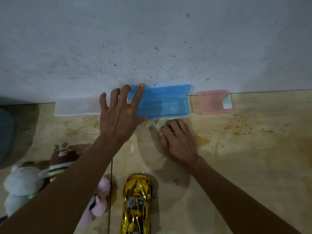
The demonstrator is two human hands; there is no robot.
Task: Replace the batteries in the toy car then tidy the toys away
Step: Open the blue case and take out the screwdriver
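Where the tiled floor (236, 166) meets the grey wall (152, 31), a row of plastic boxes lies along the joint, and the view looks down on it past two bare forearms. At far left a dark grey rounded thing (5, 134) is cut off by the frame edge. Below it lie soft toys: a white plush (22, 183), a brown plush (65, 155) with a striped band, and a pink plush (99, 201) partly hidden under the left forearm. A clear box (76, 108) sits against the wall, just left of the blue case (165, 103), whose lid stands open against the wall. The left hand (120, 114) is spread over the case's left end, fingers straight, forefinger on the lid and thumb at the front edge. Near the bottom edge, between the forearms, the gold car (136, 205) rests on the floor, well apart from the boxes. The right hand (177, 139) is curled, knuckles up, on the floor just in front of the case; whether it holds anything cannot be told. A pink box (213, 103) lies right of the case.
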